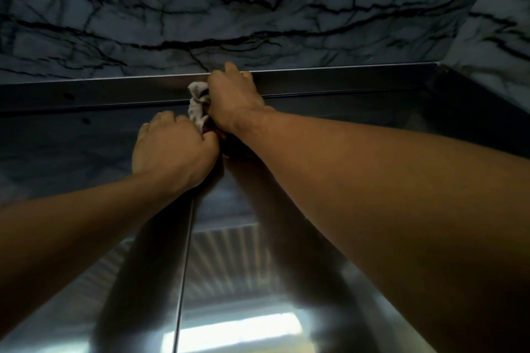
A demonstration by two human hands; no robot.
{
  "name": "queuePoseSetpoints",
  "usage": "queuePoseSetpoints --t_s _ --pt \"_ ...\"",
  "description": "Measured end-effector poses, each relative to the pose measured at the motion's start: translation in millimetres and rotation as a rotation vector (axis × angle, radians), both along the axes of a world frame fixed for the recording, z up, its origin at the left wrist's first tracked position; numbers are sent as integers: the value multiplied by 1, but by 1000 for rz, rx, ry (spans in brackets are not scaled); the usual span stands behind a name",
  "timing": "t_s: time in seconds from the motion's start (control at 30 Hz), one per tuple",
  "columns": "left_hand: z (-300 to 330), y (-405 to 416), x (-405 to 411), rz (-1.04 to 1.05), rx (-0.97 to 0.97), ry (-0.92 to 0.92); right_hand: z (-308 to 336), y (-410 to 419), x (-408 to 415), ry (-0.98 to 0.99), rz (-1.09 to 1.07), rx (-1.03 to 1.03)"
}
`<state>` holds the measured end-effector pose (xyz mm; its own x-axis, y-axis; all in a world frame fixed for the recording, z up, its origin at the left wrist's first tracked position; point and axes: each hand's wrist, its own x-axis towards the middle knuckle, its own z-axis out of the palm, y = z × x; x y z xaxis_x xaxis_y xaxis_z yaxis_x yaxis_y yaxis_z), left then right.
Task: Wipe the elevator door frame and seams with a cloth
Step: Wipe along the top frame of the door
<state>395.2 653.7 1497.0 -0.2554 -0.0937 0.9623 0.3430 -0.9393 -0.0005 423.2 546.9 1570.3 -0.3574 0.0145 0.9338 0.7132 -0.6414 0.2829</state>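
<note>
I look up at the top of a steel elevator door frame (344, 82), a dark metal band under the marble wall. A crumpled grey-white cloth (197, 104) is pressed against that top band. My right hand (233, 99) grips the cloth's upper part, fingers over the frame's top edge. Just below and to the left, my left hand (172, 152) is closed on the cloth's lower end, resting on the door panel. The vertical centre seam (183, 281) between the two doors runs down from under my left wrist.
Grey marble (258, 3) with black veins covers the wall above the frame and the right side wall (499, 37). The polished doors (243, 295) reflect my arms, a slatted ceiling and a bright light. The frame's upper right corner (437, 66) is visible.
</note>
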Motion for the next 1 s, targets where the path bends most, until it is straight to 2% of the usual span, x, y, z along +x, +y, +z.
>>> queuePoseSetpoints --t_s 0.3,0.6,0.8,1.0 --pt "9 -26 6 33 11 24 -2 -18 10 14 48 -18" --pt "13 -56 24 127 -9 90 -2 -55 26 28 0 4" --pt "13 -71 37 67 27 81 -2 -77 39 34 -8 14" --pt "10 -83 37 157 27 86 -4 -99 52 41 -26 40"
